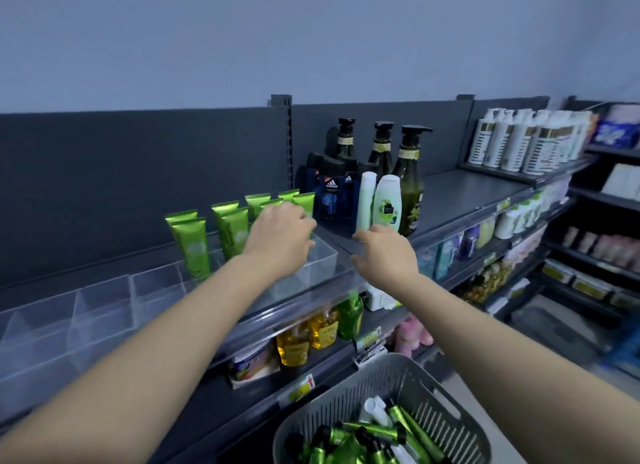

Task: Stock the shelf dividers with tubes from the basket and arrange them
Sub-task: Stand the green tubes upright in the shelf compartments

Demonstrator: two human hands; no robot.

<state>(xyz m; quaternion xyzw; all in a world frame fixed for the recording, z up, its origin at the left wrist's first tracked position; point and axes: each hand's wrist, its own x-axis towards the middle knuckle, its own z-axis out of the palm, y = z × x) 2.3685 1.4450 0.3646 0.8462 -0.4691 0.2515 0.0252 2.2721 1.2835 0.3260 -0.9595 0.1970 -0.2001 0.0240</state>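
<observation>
On top shelf (467,193), eight green tubes (194,245) in dividers (104,307), left fingers (301,222) round one, right fingers (363,236) loose.

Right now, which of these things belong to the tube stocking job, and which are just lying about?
Job:
shelf tubes
dividers
basket
basket tubes
left hand, at the shelf tubes
right hand, holding nothing

Lying about:
pump bottles
white bottles
yellow bottles, one level down
</observation>
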